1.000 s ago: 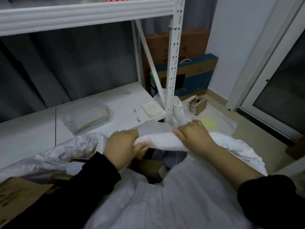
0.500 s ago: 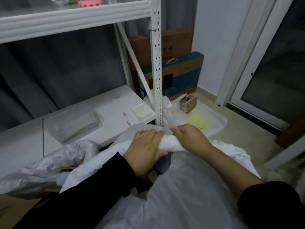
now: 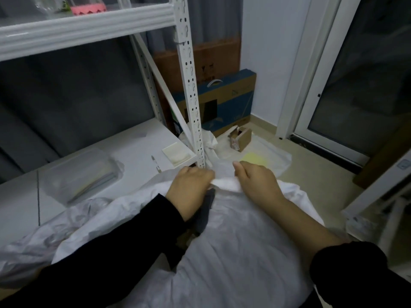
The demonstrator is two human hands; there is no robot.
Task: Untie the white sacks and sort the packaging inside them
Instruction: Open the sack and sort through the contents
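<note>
From here I see the white sack (image 3: 233, 258) lying just in front of the shelf post (image 3: 189, 85), its rolled rim (image 3: 224, 182) at the post's foot. The left hand (image 3: 191, 187) clenches that rim, and the right hand (image 3: 255, 183) grips it just beside. Dark contents (image 3: 205, 210) show in the opening, possibly packaging; it is too dim to tell. A clear box (image 3: 80, 174) sits left of the post.

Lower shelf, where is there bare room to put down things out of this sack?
Bare board on the shelf between the clear box and the pen, and left of the box. Bare floor between the flat white bag and the door. Crowded: the pad by the post, the small carton on the bag, the sack in front.
</note>
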